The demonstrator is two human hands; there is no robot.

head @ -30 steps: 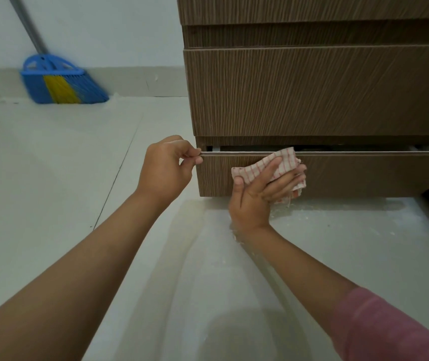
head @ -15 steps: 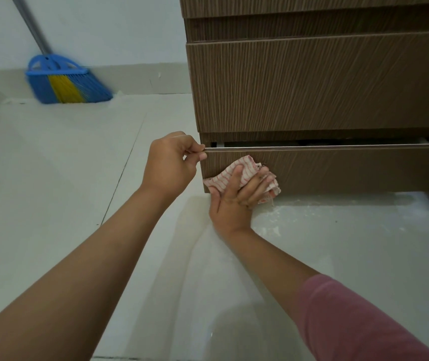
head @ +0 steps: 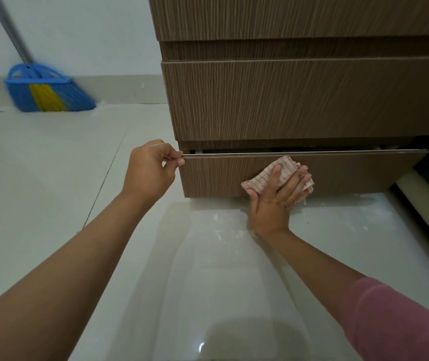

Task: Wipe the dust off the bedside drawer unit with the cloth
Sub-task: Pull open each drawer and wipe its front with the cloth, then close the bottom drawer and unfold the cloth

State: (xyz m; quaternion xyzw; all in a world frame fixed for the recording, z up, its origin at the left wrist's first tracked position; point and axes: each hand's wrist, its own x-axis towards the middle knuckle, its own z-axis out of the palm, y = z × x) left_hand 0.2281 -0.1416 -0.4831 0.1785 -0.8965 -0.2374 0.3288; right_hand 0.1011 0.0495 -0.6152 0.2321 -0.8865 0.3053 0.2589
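Brown wood-grain laminate covers the tall bedside drawer unit [head: 299,100], a boxy cabinet of flat, handle-less fronts with fine vertical streaks and crisp square edges, standing on a pale glossy tiled floor [head: 51,191] that mirrors the arms. It looks heavy and rigid, so it should stay put under wiping pressure, and the smooth fronts will likely let dust slide off without snagging. Its bottom drawer front [head: 338,173] stands pulled slightly out, a dark gap showing behind its thin top edge; that edge seems the only place to take hold. Against the far wall leans a blue plastic broom with blue and yellow bristles [head: 44,92]. The left hand [head: 148,170] has curled fingers pinching the left corner of that top edge, steadying the drawer. The right hand [head: 273,201] lies spread, fingers straight, pressing a small white cloth with thin red stripes [head: 283,168] flat against the drawer front, right of its middle and just above the floor. Soft, light and crumpled, the cloth will bunch and slip unless kept under the palm; a flat hand with even pressure suits it better than a pinch. A frayed corner hangs below the fingers.
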